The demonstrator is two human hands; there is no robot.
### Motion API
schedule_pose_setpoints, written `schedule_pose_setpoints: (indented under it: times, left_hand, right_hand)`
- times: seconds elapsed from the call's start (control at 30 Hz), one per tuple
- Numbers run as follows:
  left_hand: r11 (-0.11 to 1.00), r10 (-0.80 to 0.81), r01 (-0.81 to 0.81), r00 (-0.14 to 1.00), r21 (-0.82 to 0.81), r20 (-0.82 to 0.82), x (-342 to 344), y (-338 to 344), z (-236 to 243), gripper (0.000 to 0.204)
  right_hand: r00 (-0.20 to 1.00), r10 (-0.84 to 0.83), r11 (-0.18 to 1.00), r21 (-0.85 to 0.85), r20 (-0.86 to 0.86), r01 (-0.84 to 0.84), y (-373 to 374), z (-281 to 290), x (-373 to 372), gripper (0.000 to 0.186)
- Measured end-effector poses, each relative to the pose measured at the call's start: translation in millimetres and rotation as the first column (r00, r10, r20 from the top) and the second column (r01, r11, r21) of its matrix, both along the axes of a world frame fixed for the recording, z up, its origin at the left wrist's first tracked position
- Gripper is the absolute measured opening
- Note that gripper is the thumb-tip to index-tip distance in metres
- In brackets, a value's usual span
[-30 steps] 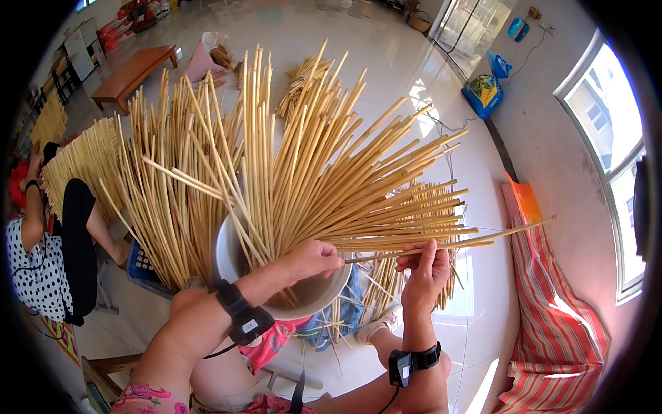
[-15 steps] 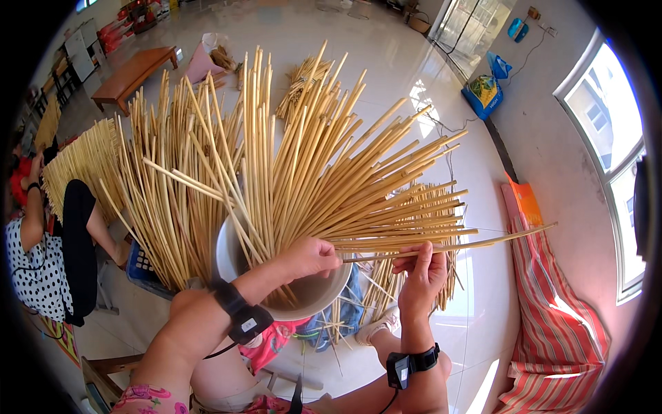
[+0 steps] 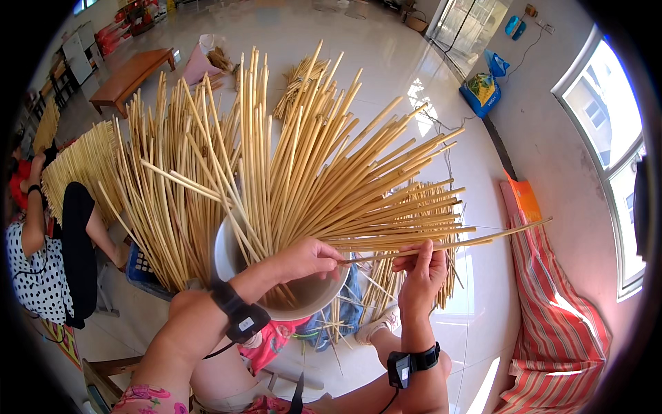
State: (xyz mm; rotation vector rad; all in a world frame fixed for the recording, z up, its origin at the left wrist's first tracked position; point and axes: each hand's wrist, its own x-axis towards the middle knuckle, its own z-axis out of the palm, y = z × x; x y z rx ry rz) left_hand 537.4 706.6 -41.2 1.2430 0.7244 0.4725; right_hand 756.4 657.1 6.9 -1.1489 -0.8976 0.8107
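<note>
A single long, straw-coloured stalk [image 3: 469,243] stretches sideways across the front of a big bundle of similar dry stalks [image 3: 303,183]. My left hand [image 3: 307,261] pinches its left end between thumb and fingers, over the rim of the bowl. Farther right along it, my right hand [image 3: 420,272] grips it between thumb and fingertips. The stalk's free right end points toward the window wall. The bundle fans out of a pale round bowl [image 3: 227,255] below my hands, its lower ends partly hidden by my left forearm.
More stalks stand in a blue crate [image 3: 141,269] to the left, beside a seated person [image 3: 41,269] in polka dots. Loose stalks [image 3: 386,283] lie right of the bowl. Striped red cloth [image 3: 552,331] hangs at the right wall. A brown bench [image 3: 134,76] stands behind.
The held stalk has shifted slightly left, and its far tip is a little higher. My left thumb shows more clearly along its end. Both hands keep their grip.
</note>
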Motion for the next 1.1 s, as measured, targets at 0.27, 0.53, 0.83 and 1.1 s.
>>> schedule_pose_setpoints:
  times: [0.27,0.53,0.83,1.1]
  left_hand:
    - [0.999,0.034,-0.034,0.995,0.000,-0.089,8,-3,0,0.022]
    - [0.995,-0.103,0.103,0.989,0.004,0.103,7,-6,18,0.024]
    - [0.997,0.021,-0.024,0.999,0.068,0.037,10,-4,0,0.020]
    - [0.992,0.011,0.018,0.973,0.125,-0.229,12,-3,2,0.021]
  right_hand:
    - [0.994,0.113,0.993,-0.031,-0.010,-0.114,-5,-8,-24,0.025]
    - [0.996,0.066,0.996,-0.053,-0.052,-0.069,2,-2,-2,0.028]
    - [0.996,0.078,0.996,-0.047,-0.052,-0.080,-2,-3,-16,0.026]
    - [0.997,0.074,0.991,-0.112,0.020,-0.071,0,-6,-20,0.024]
